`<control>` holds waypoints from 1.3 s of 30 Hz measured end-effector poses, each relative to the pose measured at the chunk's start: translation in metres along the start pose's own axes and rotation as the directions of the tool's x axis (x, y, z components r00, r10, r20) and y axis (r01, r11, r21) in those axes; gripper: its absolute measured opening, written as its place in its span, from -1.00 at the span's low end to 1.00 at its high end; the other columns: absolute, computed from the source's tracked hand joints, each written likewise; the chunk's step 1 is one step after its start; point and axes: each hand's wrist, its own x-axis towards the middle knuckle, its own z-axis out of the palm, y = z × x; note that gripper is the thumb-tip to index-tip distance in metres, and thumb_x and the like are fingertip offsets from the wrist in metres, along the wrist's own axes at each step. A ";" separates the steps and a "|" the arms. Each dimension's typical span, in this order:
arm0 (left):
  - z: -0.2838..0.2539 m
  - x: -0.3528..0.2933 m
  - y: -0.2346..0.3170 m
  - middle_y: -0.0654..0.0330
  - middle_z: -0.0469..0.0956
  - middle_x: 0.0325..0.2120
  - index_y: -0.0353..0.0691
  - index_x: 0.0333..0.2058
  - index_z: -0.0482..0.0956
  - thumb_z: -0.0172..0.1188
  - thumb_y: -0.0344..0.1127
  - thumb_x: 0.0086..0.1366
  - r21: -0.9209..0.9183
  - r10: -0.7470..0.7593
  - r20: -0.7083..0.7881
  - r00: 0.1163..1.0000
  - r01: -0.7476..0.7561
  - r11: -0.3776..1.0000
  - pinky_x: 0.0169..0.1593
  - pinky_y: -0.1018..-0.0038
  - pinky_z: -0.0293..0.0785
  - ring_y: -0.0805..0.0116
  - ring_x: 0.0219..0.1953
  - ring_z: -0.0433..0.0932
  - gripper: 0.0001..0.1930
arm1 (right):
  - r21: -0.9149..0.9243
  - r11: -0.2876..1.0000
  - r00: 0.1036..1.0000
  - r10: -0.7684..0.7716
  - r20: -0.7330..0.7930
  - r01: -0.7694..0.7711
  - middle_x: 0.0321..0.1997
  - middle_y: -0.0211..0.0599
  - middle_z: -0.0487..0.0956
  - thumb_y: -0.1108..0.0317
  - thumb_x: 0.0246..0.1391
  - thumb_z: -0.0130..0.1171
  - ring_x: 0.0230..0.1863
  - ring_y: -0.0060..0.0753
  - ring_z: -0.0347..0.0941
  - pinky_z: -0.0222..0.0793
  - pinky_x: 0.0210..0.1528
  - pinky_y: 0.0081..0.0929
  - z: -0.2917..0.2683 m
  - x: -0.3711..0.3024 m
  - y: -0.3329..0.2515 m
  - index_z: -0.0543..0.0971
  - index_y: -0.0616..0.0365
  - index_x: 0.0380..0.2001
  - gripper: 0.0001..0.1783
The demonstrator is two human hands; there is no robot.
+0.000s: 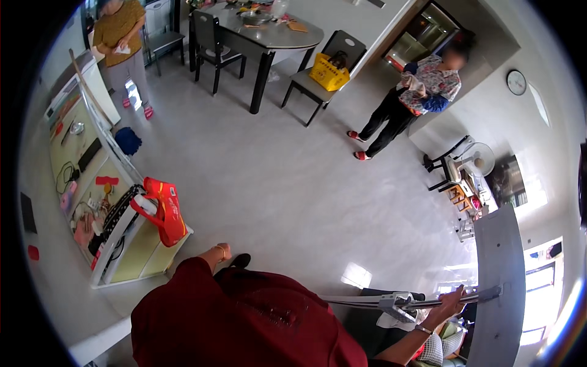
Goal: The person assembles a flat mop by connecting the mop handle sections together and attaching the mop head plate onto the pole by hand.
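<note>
My right hand (451, 303) is wrapped round a long metal pole (433, 303) at the lower right. A grey and white lever-like fitting (396, 306) sits on the pole to the left of that hand. The pole's right end overlaps a tall pale panel (501, 269) in view; I cannot tell whether it is fixed to it. Its left end passes behind my dark red top. My left hand (223, 251), with a bracelet at the wrist, hangs low beside my dark shoe (240, 261). Nothing shows in it, and its fingers are too small to read.
At left, a cluttered cabinet (153, 260) carries a red bag (168, 211). One person (119, 30) stands far left, another (425, 85) right of centre, holding cloth. A dining table (275, 38), chairs and a yellow bag (329, 72) stand at the back; a fan (476, 160) is right.
</note>
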 end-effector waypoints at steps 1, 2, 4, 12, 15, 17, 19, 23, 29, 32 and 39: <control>-0.007 -0.002 -0.002 -0.08 0.60 -0.44 -0.31 -0.49 0.65 0.20 -0.39 -0.15 -0.015 -0.004 0.011 1.000 0.004 1.000 -0.26 0.25 0.49 0.09 -0.37 0.59 -0.82 | -0.008 1.000 0.999 -0.014 0.029 0.014 -0.78 -0.64 0.12 0.39 0.14 0.08 -0.75 -0.78 -0.06 -0.10 -0.73 -0.71 0.006 -0.002 0.002 0.38 0.06 -0.45 -0.89; -0.013 -0.005 -0.004 -0.02 0.60 -0.45 -0.25 -0.48 0.66 0.22 -0.33 -0.14 0.009 -0.030 0.000 1.000 0.030 1.000 -0.25 0.27 0.48 0.13 -0.38 0.59 -0.80 | -0.018 1.000 0.999 -0.010 0.045 0.011 -0.78 -0.64 0.12 0.39 0.14 0.08 -0.75 -0.78 -0.06 -0.10 -0.73 -0.71 0.006 -0.001 0.007 0.38 0.06 -0.45 -0.89; -0.015 -0.004 -0.016 0.03 0.61 -0.47 -0.19 -0.47 0.67 0.23 -0.26 -0.14 0.029 -0.063 -0.001 0.998 0.063 0.998 -0.24 0.28 0.48 0.17 -0.39 0.59 -0.79 | 0.000 0.996 0.992 -0.087 0.095 0.087 -0.77 -0.65 0.12 0.38 0.14 0.09 -0.74 -0.79 -0.07 -0.11 -0.72 -0.72 0.003 0.005 0.018 0.38 0.05 -0.46 -0.87; -0.053 -0.001 -0.060 0.06 0.61 -0.42 -0.20 -0.43 0.66 0.22 -0.28 -0.07 0.245 0.080 -0.062 0.995 -0.062 0.967 -0.21 0.32 0.49 0.13 -0.33 0.59 -0.79 | -0.031 0.993 0.993 -0.117 0.021 0.118 -0.73 -0.67 0.13 0.39 0.12 0.08 -0.73 -0.82 -0.05 -0.09 -0.71 -0.74 0.022 -0.017 0.002 0.45 0.13 -0.34 -0.93; -0.060 0.008 -0.082 0.10 0.62 -0.44 -0.17 -0.43 0.67 0.19 -0.29 -0.05 0.384 0.171 -0.079 0.982 -0.128 0.914 -0.21 0.35 0.50 0.17 -0.33 0.59 -0.82 | -0.050 0.990 0.992 -0.130 -0.003 0.129 -0.70 -0.66 0.15 0.43 0.13 0.03 -0.71 -0.84 -0.02 -0.06 -0.70 -0.78 0.003 -0.004 0.009 0.44 0.22 -0.25 -0.86; -0.062 0.018 -0.091 0.12 0.62 -0.44 -0.16 -0.44 0.67 0.18 -0.31 -0.04 0.474 0.222 -0.031 0.975 -0.181 0.862 -0.21 0.37 0.51 0.20 -0.33 0.60 -0.83 | -0.119 0.973 0.981 -0.196 0.014 0.196 -0.67 -0.65 0.16 0.46 0.11 0.01 -0.70 -0.84 0.01 -0.03 -0.70 -0.79 -0.023 0.013 0.024 0.42 0.30 -0.14 -0.76; -0.069 0.025 -0.085 0.19 0.62 -0.47 -0.11 -0.48 0.66 0.15 -0.32 -0.03 0.586 0.334 0.008 0.943 -0.275 0.762 -0.22 0.40 0.51 0.26 -0.35 0.60 -0.86 | -0.166 0.978 0.990 -0.135 -0.028 0.128 -0.65 -0.63 0.18 0.50 0.08 0.01 -0.68 -0.83 0.04 0.02 -0.69 -0.79 -0.049 0.031 0.030 0.39 0.34 -0.04 -0.66; -0.080 0.022 -0.070 0.25 0.62 -0.49 -0.08 -0.52 0.65 0.12 -0.36 -0.03 0.540 0.317 0.046 0.947 -0.291 0.789 -0.27 0.41 0.51 0.32 -0.39 0.59 -0.87 | -0.122 0.991 0.988 -0.071 -0.137 0.054 -0.70 -0.64 0.13 0.46 0.07 0.12 -0.71 -0.83 -0.03 -0.05 -0.70 -0.76 -0.030 0.022 0.019 0.45 0.24 -0.24 -0.82; -0.088 0.058 -0.050 0.19 0.61 -0.34 -0.07 -0.46 0.65 0.15 -0.25 -0.02 0.115 0.075 0.100 0.992 -0.087 0.990 -0.18 0.33 0.49 0.20 -0.28 0.57 -0.84 | -0.117 0.993 0.984 -0.014 -0.180 -0.007 -0.73 -0.60 0.11 0.44 0.13 0.08 -0.72 -0.78 -0.06 -0.05 -0.69 -0.71 -0.005 0.017 0.005 0.38 0.27 -0.26 -0.84; -0.097 0.075 -0.040 0.21 0.62 -0.43 -0.07 -0.53 0.64 0.16 -0.26 -0.04 0.045 0.242 0.041 0.969 -0.244 0.969 -0.23 0.34 0.50 0.22 -0.35 0.58 -0.88 | -0.123 0.992 0.989 -0.016 -0.146 -0.002 -0.73 -0.62 0.05 0.35 0.13 0.11 -0.70 -0.76 -0.11 -0.08 -0.65 -0.69 -0.007 0.030 0.011 0.26 0.04 -0.58 -0.72; -0.155 0.056 0.105 0.21 0.59 -0.55 -0.15 -0.57 0.58 0.09 -0.35 0.02 0.165 0.122 0.034 0.992 -0.126 0.978 -0.33 0.44 0.49 0.36 -0.55 0.56 -0.89 | -0.172 0.985 0.972 -0.009 -0.235 -0.033 -0.74 -0.60 0.06 0.35 0.16 0.07 -0.71 -0.77 -0.11 -0.09 -0.66 -0.68 -0.041 0.066 0.040 0.20 0.01 -0.65 -0.64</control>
